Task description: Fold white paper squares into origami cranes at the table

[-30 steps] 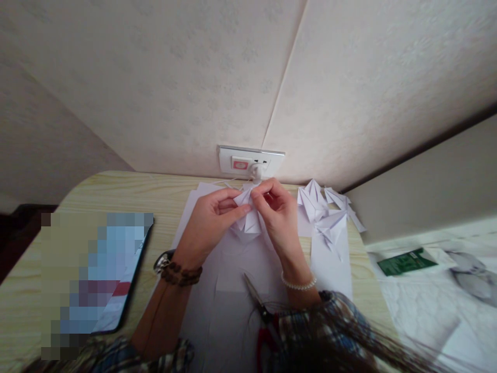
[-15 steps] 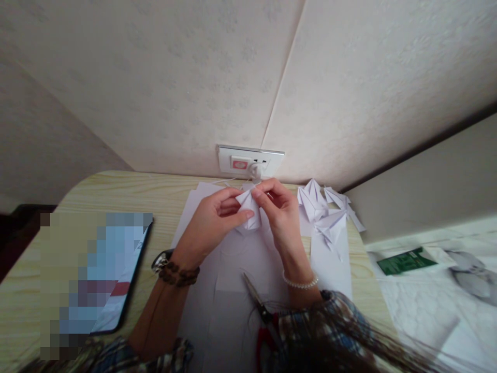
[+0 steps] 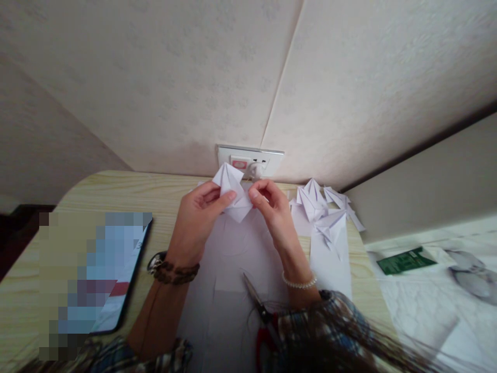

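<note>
A piece of folded white paper is gripped between the thumb and fingers of my left hand, its pointed end up. My right hand has thumb and forefinger pinched at the paper's right corner; the exact contact is partly hidden. Below my hands, white paper sheets cover the table. Red-handled scissors lie on them, tips pointing away, handles partly under my right sleeve.
Several folded paper pieces sit at the right of the table. At left lies a tablet with a partly blurred screen. A wall socket with a plug is behind my hands. A green packet lies off the table's right side.
The folded paper has turned and shifted left and up, showing a wider face. My left hand moved left with it, and my right fingers slid from its top to its right corner.
</note>
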A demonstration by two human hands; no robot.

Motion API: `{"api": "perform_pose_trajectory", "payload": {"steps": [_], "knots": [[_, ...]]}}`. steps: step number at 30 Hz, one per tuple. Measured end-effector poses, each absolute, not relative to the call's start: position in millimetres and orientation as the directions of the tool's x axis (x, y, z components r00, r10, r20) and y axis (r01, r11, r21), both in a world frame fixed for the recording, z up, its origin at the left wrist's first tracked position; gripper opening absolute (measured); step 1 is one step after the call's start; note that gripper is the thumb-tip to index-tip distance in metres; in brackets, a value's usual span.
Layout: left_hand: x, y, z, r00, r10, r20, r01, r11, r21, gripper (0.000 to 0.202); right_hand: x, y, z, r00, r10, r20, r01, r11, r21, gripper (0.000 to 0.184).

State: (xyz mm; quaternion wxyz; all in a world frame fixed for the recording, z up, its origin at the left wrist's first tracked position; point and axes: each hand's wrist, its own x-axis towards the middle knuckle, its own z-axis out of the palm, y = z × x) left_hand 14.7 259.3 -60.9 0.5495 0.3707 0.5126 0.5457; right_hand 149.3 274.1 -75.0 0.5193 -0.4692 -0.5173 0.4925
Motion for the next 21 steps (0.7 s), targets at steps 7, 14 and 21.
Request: {"api": "perform_pose_trajectory", "payload": {"steps": [7,14,21], "knots": [[14.6,259.5,-62.2,-0.128,0.983,-0.132,-0.172,0.109,0.979,0.024,147.6,273.4,-74.1,-0.086,0.995,0.054,-0.009,0.054,-0.999,0.018],[15.4,259.1,-58.5,-0.049,0.985,-0.166,-0.235,0.150,0.960,0.027,150.5,274.5,-78.0,-0.003,0.997,0.072,-0.016,0.072,-0.997,0.020],[15.0,258.7,-57.3,-0.069,0.976,-0.205,-0.220,0.185,0.958,0.022,150.6,275.0,-77.2,0.029,0.997,0.071,-0.024,0.071,-0.997,0.022]]}}
